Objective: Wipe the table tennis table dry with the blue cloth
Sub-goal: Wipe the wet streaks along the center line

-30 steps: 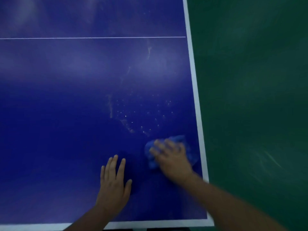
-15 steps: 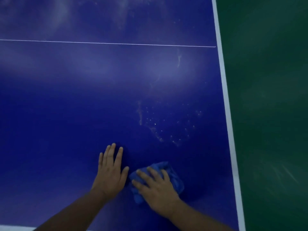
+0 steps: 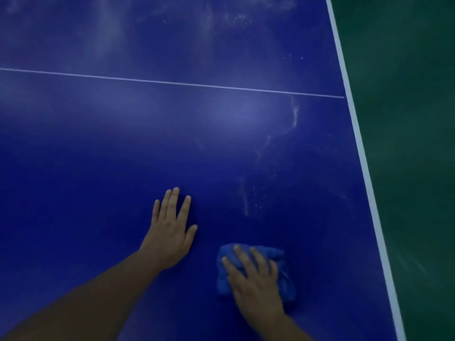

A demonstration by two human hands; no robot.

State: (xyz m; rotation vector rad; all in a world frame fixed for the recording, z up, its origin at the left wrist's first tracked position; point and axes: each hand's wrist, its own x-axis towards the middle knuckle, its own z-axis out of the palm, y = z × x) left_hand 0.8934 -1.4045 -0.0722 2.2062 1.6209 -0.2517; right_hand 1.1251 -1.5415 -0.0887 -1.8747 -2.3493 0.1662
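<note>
Tabletop (image 3: 123, 156) fills most of our view: a smooth, hard, deep-blue playing surface with a dull sheen, paler where light falls across its middle. We see a thin white line (image 3: 172, 82) running straight across it. A broader white band (image 3: 357, 124) marks its right edge. Beyond that edge lies a dark green floor (image 3: 406, 119), matte and faintly scuffed.

Pale streaks and tiny specks (image 3: 245, 200) show on the blue, just ahead of the hands and toward the right. A longer wavy streak (image 3: 294, 114) lies farther up, close below the thin line. We cannot tell whether these marks are water or dried residue.

The blue cloth (image 3: 288, 289) lies on the tabletop near the bottom of our view, right of centre and well inside the white edge band. It is soft and plush-looking, bunched into a thick, rumpled wad with rounded folds. Its blue is brighter than that of the surface under it.

The right hand (image 3: 256, 286) lies on top of the wad, palm down. Its fingers are spread and nearly straight, pressing the cloth to the tabletop rather than wrapping round it. Its thumb is out of our sight.

The left hand (image 3: 170, 237) rests flat on the bare tabletop to the left of the cloth, apart from it. Its fingers are straight and slightly fanned, its thumb is out to the side, and it holds nothing. Both forearms are bare and reach in from the lower edge.
</note>
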